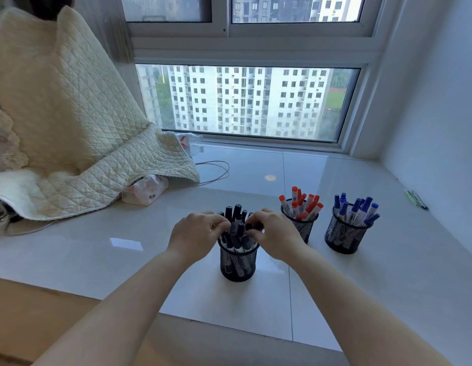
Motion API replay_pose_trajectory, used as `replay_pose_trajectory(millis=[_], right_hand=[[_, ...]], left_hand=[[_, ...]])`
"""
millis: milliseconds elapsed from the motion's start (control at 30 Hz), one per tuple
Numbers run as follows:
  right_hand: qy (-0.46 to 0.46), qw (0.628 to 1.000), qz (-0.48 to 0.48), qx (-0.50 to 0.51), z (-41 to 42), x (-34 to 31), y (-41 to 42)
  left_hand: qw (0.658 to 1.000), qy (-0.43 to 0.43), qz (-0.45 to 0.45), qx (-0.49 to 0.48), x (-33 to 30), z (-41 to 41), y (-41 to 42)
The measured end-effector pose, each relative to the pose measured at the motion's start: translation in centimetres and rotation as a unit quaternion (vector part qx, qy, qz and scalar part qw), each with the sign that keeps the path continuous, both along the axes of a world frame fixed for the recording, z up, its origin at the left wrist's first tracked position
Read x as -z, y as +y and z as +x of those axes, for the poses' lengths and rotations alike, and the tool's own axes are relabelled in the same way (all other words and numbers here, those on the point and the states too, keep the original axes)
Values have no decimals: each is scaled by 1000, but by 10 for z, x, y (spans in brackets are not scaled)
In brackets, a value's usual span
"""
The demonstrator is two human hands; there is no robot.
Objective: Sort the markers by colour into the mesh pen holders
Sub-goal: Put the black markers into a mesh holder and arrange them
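Note:
Three black mesh pen holders stand on the white sill. The nearest holder holds several black markers. My left hand and my right hand are on either side of its top, fingers curled on the black markers' caps. Behind and to the right, a second holder contains several red markers. At the far right a third holder carries several blue markers.
A cream quilted blanket covers the left side, with a tissue pack under its edge and a white cable beside it. A bottle lies near the window. Some green pens lie by the right wall.

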State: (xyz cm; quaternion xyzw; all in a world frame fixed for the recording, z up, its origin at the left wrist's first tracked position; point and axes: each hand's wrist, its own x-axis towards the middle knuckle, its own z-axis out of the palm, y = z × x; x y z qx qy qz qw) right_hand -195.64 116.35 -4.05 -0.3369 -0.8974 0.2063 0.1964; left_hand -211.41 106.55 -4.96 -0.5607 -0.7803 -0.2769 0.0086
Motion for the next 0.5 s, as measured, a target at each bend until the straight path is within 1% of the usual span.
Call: replay_pose_trajectory(millis=[133,200,233,333,500], right_hand=[[42,999,-6,-9,4,0,0],[71,997,-15,-14,7,0,-1],[84,996,-15,-15,8,-1,-1],[138,990,5,-3,12,-6,2],[215,975,29,38,21,-24,7]], left_hand=[[998,-43,47,-9,-12,1,13],[998,-36,49,3,-17,4,21],[999,-17,43,12,-19,5,24],[998,58,-7,37,-23,8,35],[985,128,-106,43,-34,13,47]])
